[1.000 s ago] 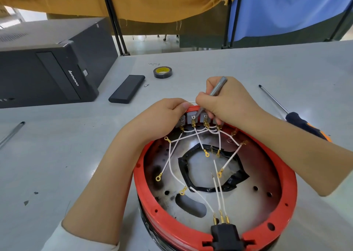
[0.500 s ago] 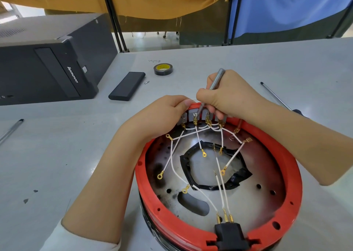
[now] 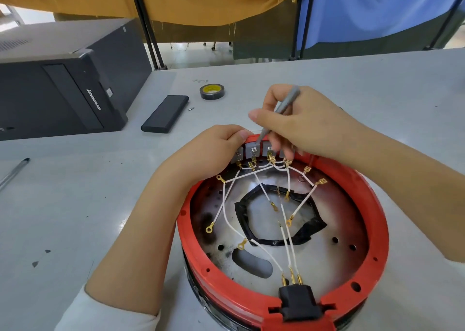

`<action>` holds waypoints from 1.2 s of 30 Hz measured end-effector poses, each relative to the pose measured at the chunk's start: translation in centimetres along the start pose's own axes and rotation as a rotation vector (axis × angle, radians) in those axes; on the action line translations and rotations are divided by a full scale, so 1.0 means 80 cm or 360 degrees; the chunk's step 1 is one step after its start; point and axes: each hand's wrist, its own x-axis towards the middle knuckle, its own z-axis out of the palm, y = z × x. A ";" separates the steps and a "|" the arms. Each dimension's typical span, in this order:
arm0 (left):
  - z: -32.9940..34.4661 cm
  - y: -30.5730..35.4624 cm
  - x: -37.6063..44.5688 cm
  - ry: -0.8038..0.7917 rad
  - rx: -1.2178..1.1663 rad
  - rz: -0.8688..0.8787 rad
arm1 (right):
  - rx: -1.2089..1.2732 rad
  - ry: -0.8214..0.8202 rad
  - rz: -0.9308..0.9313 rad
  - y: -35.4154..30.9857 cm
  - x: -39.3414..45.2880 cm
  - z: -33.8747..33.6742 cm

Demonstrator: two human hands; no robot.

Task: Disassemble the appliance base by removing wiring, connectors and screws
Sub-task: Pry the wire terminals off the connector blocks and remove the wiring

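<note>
Both hands work at the far rim of the red base (image 3: 284, 303) on the grey table (image 3: 75, 204): the left hand (image 3: 214, 149) grips the rim beside the grey terminal blocks (image 3: 253, 152), while the right hand (image 3: 302, 124) pinches a thin grey screwdriver (image 3: 284, 106), tip on a block above the white wires (image 3: 226, 204).

The black computer case (image 3: 63, 89) bears the brand "lenovo" on its front panel.
</note>
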 end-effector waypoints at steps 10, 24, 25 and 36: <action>0.000 0.003 -0.002 -0.0017 -0.0026 -0.0015 | -0.1113 0.0021 -0.0043 -0.003 -0.055 0.027; 0.000 0.004 -0.003 -0.0020 -0.0100 0.0002 | -0.1028 -0.0113 -0.0177 -0.004 -0.049 0.047; 0.000 0.004 -0.003 -0.0021 -0.0103 0.0002 | -0.1061 -0.0153 -0.0223 -0.005 -0.052 0.043; -0.004 0.007 -0.004 -0.0031 -0.0095 -0.0017 | 0.0560 -0.0268 -0.0073 -0.008 -0.034 -0.006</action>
